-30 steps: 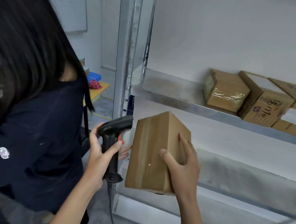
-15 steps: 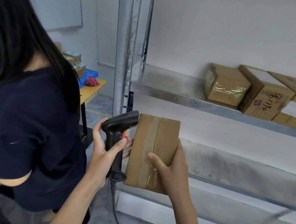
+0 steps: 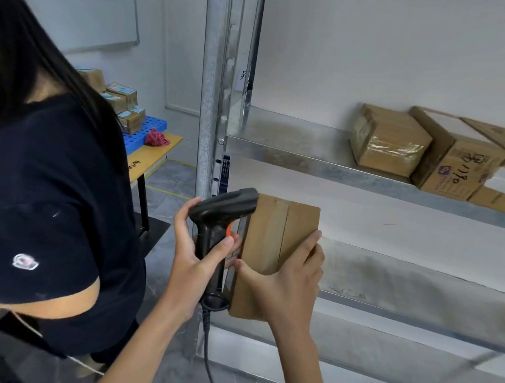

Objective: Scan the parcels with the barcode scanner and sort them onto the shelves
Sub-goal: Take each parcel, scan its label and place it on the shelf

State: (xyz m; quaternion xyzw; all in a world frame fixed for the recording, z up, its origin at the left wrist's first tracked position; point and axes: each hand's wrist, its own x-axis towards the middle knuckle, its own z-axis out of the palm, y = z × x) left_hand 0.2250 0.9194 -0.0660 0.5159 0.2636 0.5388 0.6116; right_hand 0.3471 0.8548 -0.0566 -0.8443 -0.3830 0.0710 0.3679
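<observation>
The left hand (image 3: pixel 194 257) is wrapped round the grip of the black barcode scanner (image 3: pixel 220 219), forefinger lying by the orange trigger, cable trailing down toward six o'clock. Directly at three o'clock from it, the right hand (image 3: pixel 288 284) holds the parcel (image 3: pixel 277 236) — a plain brown carton stood on end, long axis running twelve to six, thumb across the near face and fingers curled round the far edge. The scanner's nose sits right up against the parcel's top left corner, seemingly pointed along the left side face rather than the taped face turned toward us; I cannot see a label or barcode from here, so my guess is it lies on that hidden side. That is what the next move hangs on: scanner and carton are so close that the beam may need a little more room, or the carton a slight turn, before it reads. Once it does, the right hand is the nearer one to the shelving — the lower shelf (image 3: pixel 424 288) lies just past it at three o'clock, and the upper shelf (image 3: pixel 298 152) at one o'clock already carries a row of boxes (image 3: pixel 389 142). Another person in a dark shirt (image 3: pixel 45 196) stands close at nine o'clock.
</observation>
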